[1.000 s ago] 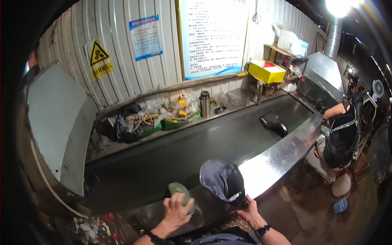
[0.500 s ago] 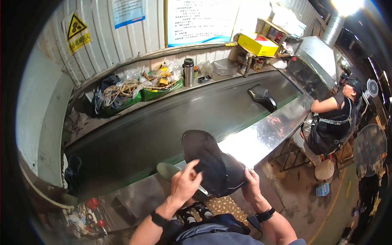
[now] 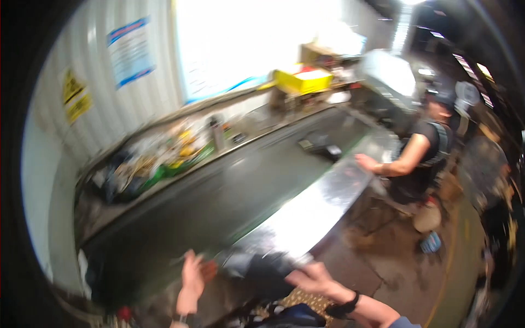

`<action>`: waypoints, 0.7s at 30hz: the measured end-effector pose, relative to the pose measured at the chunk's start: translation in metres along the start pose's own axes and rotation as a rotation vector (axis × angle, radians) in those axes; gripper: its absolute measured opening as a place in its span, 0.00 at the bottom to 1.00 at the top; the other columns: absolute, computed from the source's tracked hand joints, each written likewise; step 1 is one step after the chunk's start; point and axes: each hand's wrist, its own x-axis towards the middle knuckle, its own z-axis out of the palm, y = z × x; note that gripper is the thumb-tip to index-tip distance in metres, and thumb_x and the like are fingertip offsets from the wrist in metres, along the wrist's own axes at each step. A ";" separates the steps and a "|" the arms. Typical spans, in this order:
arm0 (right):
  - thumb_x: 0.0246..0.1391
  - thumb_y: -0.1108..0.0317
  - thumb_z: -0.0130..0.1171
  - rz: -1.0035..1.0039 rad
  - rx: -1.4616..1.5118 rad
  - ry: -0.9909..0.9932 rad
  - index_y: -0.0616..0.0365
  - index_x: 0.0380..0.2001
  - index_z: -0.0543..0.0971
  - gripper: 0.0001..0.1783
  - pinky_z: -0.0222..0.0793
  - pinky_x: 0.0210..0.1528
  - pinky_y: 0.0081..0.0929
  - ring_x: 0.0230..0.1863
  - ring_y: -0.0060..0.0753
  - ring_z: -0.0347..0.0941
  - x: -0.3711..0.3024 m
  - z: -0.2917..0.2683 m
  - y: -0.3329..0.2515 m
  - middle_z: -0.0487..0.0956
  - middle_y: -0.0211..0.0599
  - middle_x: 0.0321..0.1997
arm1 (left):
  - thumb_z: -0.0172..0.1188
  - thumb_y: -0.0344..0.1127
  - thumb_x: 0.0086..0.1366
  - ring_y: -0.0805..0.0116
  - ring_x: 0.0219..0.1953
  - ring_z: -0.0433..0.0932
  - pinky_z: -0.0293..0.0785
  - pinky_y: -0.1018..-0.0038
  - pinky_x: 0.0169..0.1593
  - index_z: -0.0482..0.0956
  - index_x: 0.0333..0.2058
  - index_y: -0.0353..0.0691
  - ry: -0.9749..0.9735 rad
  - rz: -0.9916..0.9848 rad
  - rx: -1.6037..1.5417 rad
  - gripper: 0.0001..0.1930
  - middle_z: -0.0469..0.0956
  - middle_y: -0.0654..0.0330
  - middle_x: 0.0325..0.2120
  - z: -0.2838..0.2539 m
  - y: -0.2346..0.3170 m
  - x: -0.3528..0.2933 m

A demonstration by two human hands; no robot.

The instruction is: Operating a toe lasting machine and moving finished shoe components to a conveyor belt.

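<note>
At the near edge of the shiny metal desk (image 3: 306, 224), a dark piece (image 3: 268, 276) is being seen as a blurred, near-black mass, paler grey being shown along its upper side. It is being met by the right hand (image 3: 311, 279); whether it is being gripped cannot be told. The left hand (image 3: 192, 277) is being held apart, its grip being blurred too

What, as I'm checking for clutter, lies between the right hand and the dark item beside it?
Nothing visible does. The right hand is at the right side of the dark item, with no separate object showing between them. Motion blur hides whether they touch.
</note>
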 end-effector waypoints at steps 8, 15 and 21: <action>0.59 0.65 0.68 -0.871 -0.093 -0.095 0.50 0.64 0.71 0.30 0.63 0.67 0.67 0.66 0.68 0.64 -0.011 0.092 0.023 0.66 0.61 0.66 | 0.65 0.56 0.63 0.56 0.51 0.79 0.72 0.61 0.58 0.78 0.55 0.35 0.173 0.437 0.611 0.32 0.81 0.51 0.50 0.040 -0.039 0.007; 0.50 0.52 0.77 -0.373 0.158 -0.047 0.59 0.77 0.46 0.64 0.35 0.80 0.47 0.80 0.54 0.41 0.019 0.135 0.045 0.48 0.55 0.80 | 0.68 0.56 0.60 0.52 0.51 0.80 0.73 0.60 0.57 0.80 0.54 0.35 0.312 0.379 0.866 0.33 0.82 0.49 0.50 0.040 -0.066 0.025; 0.45 0.42 0.73 -0.347 0.105 -0.290 0.61 0.78 0.45 0.68 0.31 0.79 0.54 0.81 0.66 0.34 -0.016 0.110 0.084 0.42 0.61 0.81 | 0.70 0.57 0.58 0.49 0.52 0.81 0.74 0.58 0.57 0.81 0.53 0.35 0.399 0.352 0.922 0.33 0.83 0.48 0.49 0.029 -0.083 0.019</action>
